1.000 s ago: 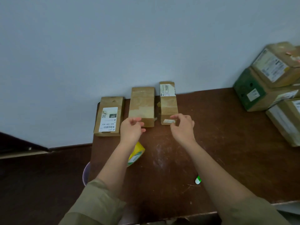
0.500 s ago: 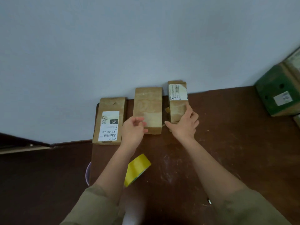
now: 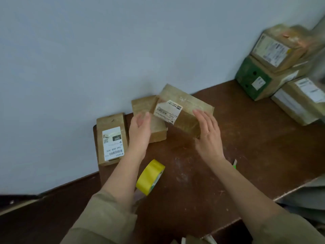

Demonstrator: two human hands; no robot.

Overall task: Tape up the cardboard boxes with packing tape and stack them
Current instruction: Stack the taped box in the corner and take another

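**Right box lifted toward the stack**

Left of the middle box (image 3: 149, 118): labelled box (image 3: 112, 138), unmoved. Over the middle box: left hand (image 3: 140, 131), fingers released. Right of it: third box (image 3: 184, 110), now raised and tilted, grasped by right hand (image 3: 207, 136). Stacking apparently begun; tape roll (image 3: 149, 176) idle nearer.

Three brown boxes at the far wall: labelled flat box (image 3: 112, 139) left, plain box (image 3: 149, 113) middle, tilted taped box (image 3: 184, 110) lifted right. Yellow tape roll (image 3: 150, 176) sits nearer.
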